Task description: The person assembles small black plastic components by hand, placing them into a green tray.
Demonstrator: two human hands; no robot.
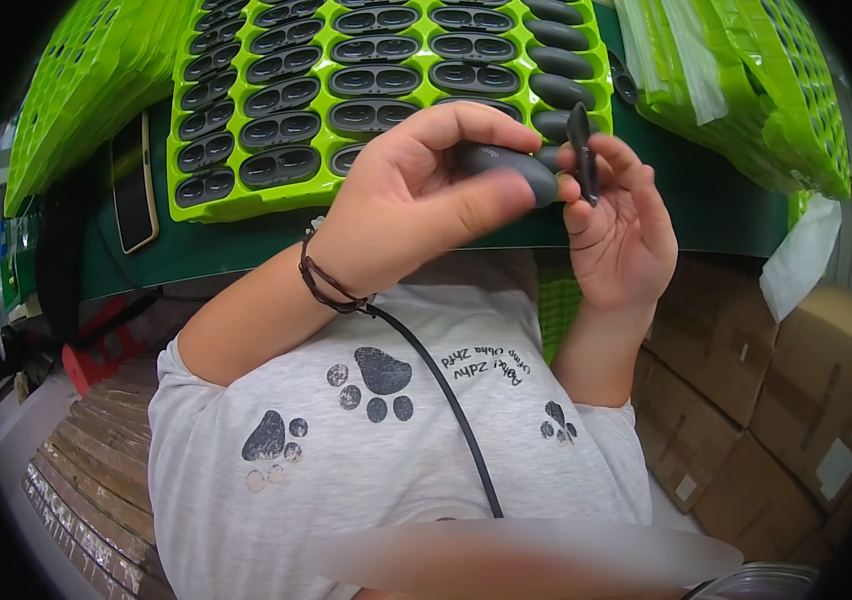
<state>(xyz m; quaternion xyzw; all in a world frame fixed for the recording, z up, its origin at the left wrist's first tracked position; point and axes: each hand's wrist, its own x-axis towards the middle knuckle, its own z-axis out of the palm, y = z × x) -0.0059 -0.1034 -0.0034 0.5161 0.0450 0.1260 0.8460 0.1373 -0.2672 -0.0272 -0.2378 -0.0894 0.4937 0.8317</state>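
Note:
My left hand (426, 190) is closed around a dark grey oval earbud case (516, 172), held just above the near edge of a bright green tray (246, 208). In my right hand (626, 215), the thumb and fingers pinch a slim black piece with tapered ends (583, 155); its exact kind I cannot make out. The two hands nearly meet at the case's right end. Behind them, the tray holds several columns of dark cases (376, 80) showing paired wells. The rightmost column holds smooth, rounded dark cases (558, 62), partly hidden by my hands.
Stacked green trays stand at the left (96, 90) and right (746, 90) of the dark green table (186, 250). A phone (136, 185) lies at the left. Cardboard boxes (736, 370) stand at the right, flattened cardboard (96, 500) at lower left. A black cable (446, 390) hangs before me.

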